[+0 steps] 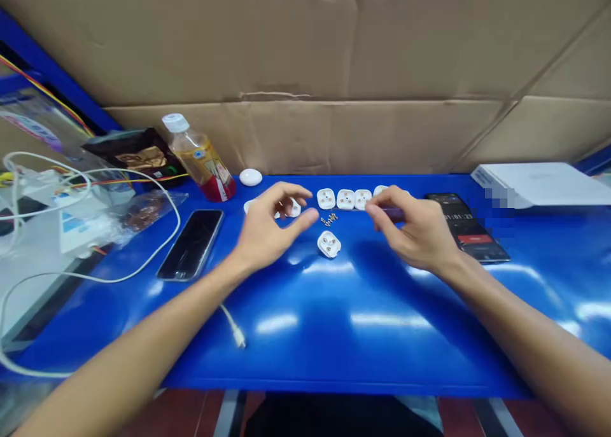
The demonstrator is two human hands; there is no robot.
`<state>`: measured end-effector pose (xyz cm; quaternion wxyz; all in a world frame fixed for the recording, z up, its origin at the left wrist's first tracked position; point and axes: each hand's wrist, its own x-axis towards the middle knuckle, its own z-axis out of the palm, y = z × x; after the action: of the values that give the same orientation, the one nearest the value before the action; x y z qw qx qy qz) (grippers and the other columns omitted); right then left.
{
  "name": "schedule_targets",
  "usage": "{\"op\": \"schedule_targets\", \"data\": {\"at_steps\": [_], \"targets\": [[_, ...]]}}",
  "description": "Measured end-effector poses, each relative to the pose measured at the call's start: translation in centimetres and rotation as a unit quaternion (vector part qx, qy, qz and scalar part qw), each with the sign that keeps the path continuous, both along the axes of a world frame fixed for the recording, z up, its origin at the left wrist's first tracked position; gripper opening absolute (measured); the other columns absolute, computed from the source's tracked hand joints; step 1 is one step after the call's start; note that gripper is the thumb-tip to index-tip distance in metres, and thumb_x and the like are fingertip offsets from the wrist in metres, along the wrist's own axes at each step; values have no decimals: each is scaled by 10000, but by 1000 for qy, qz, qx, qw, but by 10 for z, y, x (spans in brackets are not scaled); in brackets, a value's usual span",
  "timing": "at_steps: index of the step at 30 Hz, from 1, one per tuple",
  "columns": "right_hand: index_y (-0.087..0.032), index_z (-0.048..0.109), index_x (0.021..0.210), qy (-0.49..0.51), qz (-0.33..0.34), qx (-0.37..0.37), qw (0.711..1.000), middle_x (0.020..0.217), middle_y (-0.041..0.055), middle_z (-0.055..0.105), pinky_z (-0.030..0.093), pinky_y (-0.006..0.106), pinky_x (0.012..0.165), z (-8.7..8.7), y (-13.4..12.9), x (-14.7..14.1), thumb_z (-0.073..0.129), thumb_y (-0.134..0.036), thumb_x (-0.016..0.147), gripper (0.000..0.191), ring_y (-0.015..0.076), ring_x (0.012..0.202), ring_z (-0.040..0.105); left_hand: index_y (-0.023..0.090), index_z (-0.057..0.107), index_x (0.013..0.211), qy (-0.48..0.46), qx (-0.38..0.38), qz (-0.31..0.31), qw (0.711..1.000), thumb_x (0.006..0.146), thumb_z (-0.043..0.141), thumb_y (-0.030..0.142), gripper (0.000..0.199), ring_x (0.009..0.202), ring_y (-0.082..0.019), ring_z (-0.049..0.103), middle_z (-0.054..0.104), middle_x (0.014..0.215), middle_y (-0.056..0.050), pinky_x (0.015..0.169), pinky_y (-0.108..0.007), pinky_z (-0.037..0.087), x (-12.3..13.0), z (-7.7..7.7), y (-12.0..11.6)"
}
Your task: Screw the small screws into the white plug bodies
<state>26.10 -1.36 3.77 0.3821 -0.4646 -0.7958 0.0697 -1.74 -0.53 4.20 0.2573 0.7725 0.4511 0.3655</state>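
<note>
Above the blue table, my left hand (274,224) is open, thumb and fingers apart, partly covering white pieces behind it. On the other side, my right hand (413,227) has its thumb and index finger close together; whether something small is between them is too blurred to tell. One white plastic piece (329,243) with brass-coloured parts lies between my hands. Just behind it sits a small pile of brass-coloured bits (329,219). Farther back, several similar white pieces (345,200) stand in a row, its right end partly hidden by my right hand.
On the left are a dark phone (191,245), a bottle (203,160), a white cable (233,327) and a plastic bag. A lit phone (470,228) and a white box (548,181) lie right. Cardboard (305,131) rises behind.
</note>
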Motion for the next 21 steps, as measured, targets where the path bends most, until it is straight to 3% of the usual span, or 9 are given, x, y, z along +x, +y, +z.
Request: {"op": "schedule_targets", "data": {"at_steps": [3,6,11,16,21], "targets": [[-260,664,1000,12,23,40,999,871,18,808,595,322,665,4,-11,-7,624,-264,1053,66,192,692,758,181,762,1189,-51,-22,16,998,887,879,390,385,868,-183,676,800,1153,-84,771,-336,550,4,-14,2],[-278,670,1002,-9,23,79,997,851,15,823,610,324,613,8,-20,-13,621,-243,1053,78,201,661,771,191,815,1204,-105,-71,-3,992,877,889,408,399,939,-227,742,842,1141,-85,789,-358,560,8,-20,-2],[-264,690,988,-29,28,145,989,821,-18,832,592,273,554,10,-24,-17,642,-217,1038,84,163,586,762,164,869,1153,-209,-161,-7,965,894,875,405,354,997,-261,816,864,1072,-97,888,-358,642,13,-15,-9],[-246,699,995,-28,41,155,987,842,-26,842,578,233,556,10,-23,-16,667,-175,1013,81,145,601,772,158,890,986,-219,-162,6,962,926,830,328,190,685,-158,749,856,856,-66,659,-245,607,15,-10,-8],[-248,702,993,-29,51,156,986,845,-28,840,577,239,567,10,-24,-15,665,-164,1010,93,144,599,765,153,872,991,-249,-196,-3,948,894,865,326,199,722,-163,776,853,852,-71,675,-232,615,14,-14,-5]]}}
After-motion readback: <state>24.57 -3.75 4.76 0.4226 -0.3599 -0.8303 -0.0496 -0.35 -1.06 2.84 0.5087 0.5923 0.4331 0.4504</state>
